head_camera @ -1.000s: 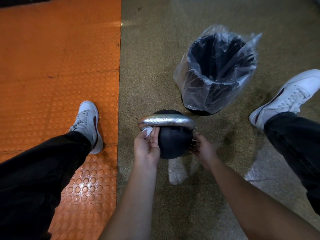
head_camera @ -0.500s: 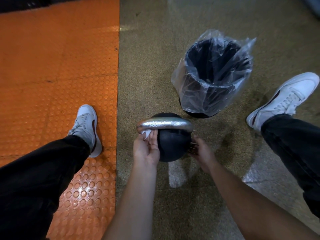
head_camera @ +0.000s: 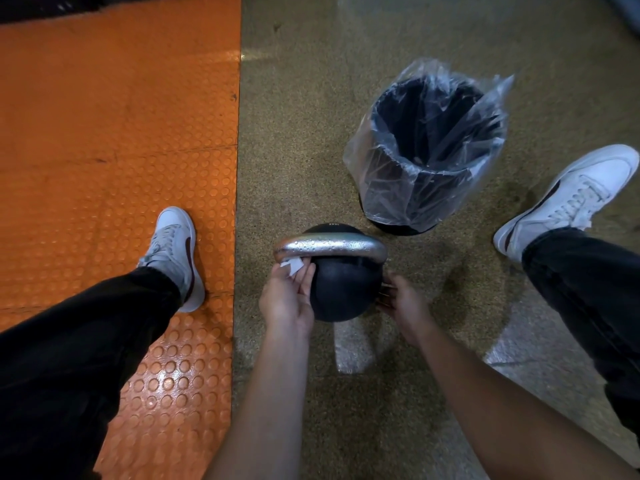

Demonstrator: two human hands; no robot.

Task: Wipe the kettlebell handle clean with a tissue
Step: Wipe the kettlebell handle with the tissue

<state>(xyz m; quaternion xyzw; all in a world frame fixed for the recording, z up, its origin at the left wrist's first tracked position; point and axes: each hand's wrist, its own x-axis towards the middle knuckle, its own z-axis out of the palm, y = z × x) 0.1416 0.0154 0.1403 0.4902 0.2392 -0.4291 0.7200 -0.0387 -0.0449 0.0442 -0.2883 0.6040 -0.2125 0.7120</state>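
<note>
A black kettlebell [head_camera: 341, 292] stands on the speckled floor between my feet. Its silver handle [head_camera: 330, 247] arches across the top and is beaded with water drops. My left hand [head_camera: 287, 299] pinches a small white tissue [head_camera: 292, 265] and holds it against the underside of the handle's left end. My right hand [head_camera: 403, 304] rests against the lower right side of the black ball, its fingertips hidden behind the ball.
A black bin [head_camera: 427, 150] lined with a clear plastic bag stands just behind the kettlebell to the right. An orange studded mat [head_camera: 114, 133] covers the floor on the left. My white shoes [head_camera: 176, 251] [head_camera: 568, 199] flank the kettlebell.
The tissue stays at the handle's left end, with my left hand shifting only slightly. My right hand keeps its place on the ball. The camera has tilted a little.
</note>
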